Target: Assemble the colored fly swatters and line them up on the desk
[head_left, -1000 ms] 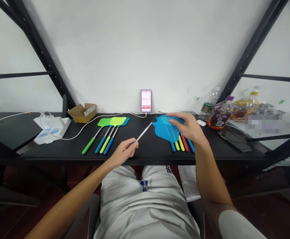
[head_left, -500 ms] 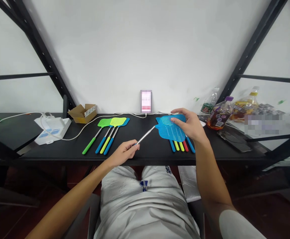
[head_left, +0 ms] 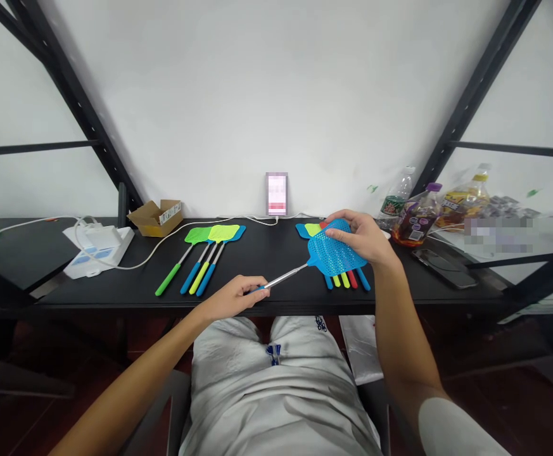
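You're pinching the steel handle (head_left: 286, 277) of the blue fly swatter (head_left: 336, 252) in your left hand (head_left: 231, 297) while your right hand (head_left: 364, 239) is holding its mesh head with spread fingers (head_left: 337, 233) over the other swatter handles (head_left: 347, 282), so a slip could be bending the thin rod or knocking them.

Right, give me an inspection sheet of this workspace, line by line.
Surface: black desk, items along its length.
Job's things: blue mesh fly swatter on a steel shaft, raised over a row of coloured swatter handles; four more swatters lie to the left.
Hands: right hand grips the mesh; left hand holds the shaft's end.
Clutter: cardboard box, plastic bottles, phone.
Cables: white cable running to a white power strip.
Surroundings: white wall, black metal frame.
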